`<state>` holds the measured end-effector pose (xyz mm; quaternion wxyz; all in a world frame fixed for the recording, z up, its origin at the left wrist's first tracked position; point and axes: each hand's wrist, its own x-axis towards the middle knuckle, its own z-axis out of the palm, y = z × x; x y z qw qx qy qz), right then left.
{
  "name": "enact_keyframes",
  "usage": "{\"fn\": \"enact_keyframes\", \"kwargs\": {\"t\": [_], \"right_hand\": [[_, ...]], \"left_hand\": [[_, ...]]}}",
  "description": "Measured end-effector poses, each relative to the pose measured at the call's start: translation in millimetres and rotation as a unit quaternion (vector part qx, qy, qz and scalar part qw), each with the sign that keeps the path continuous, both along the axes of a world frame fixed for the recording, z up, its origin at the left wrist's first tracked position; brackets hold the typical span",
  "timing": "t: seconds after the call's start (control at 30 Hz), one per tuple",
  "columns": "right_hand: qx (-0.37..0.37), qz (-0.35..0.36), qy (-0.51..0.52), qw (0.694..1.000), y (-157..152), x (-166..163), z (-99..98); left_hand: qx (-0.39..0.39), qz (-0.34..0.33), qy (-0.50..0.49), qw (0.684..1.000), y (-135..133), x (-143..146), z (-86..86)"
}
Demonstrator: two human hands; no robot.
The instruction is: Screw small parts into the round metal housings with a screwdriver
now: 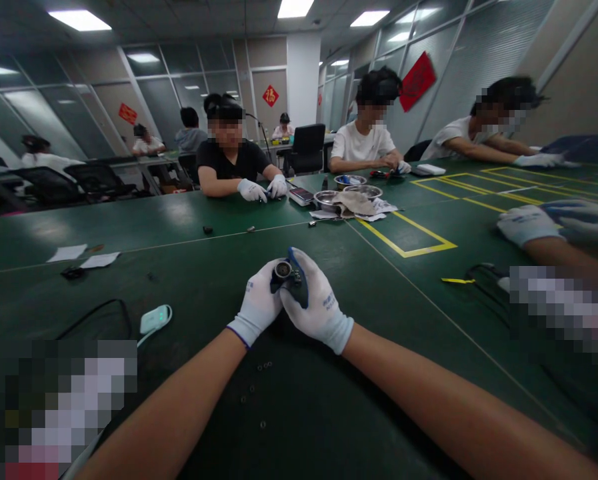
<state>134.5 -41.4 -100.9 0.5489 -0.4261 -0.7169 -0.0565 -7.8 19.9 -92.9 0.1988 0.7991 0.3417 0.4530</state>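
Observation:
Both my hands wear white gloves with dark blue coated fingers, and they meet above the green table. My left hand point(261, 293) is closed around a round connector-like part point(283, 269) with a metal rim and a dark face turned up toward me. Right beside it, my right hand point(313, 300) is curled, its fingers touching the left glove. Several tiny pieces that look like nuts point(297, 276) show against its dark fingers. Below my wrists, several small ring-shaped nuts point(263, 367) lie scattered on the table.
Left of me lies a lit white device point(155, 320) with a cable. White papers point(100, 260) and small dark parts lie farther off. Metal bowls point(327, 201) and a cloth point(356, 203) stand ahead. Yellow tape point(429, 251) marks the table. Gloved co-workers sit opposite; another's hands point(529, 225) reach in from the right.

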Motion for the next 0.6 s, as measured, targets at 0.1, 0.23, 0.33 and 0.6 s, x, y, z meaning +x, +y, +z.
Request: {"fn": "enact_keyframes", "kwargs": {"t": [0.1, 0.23, 0.33, 0.6], "right_hand": [[-0.007, -0.055, -0.034, 0.998, 1, 7, 0.8], [-0.01, -0.086, -0.091, 0.992, 0, 12, 3.4], [0.011, -0.096, -0.115, 0.989, 0, 13, 5.5], [0.061, -0.104, -0.212, 0.97, 1, 20, 11.0]], "left_hand": [[0.009, 0.004, 0.009, 1.0, 0, -1, -0.9], [0.016, 0.008, 0.028, 0.999, 1, -2, -2.7], [0.024, 0.003, 0.03, 0.999, 2, -3, -4.5], [0.02, -0.016, 0.013, 1.0, 2, -2, -5.7]]}}
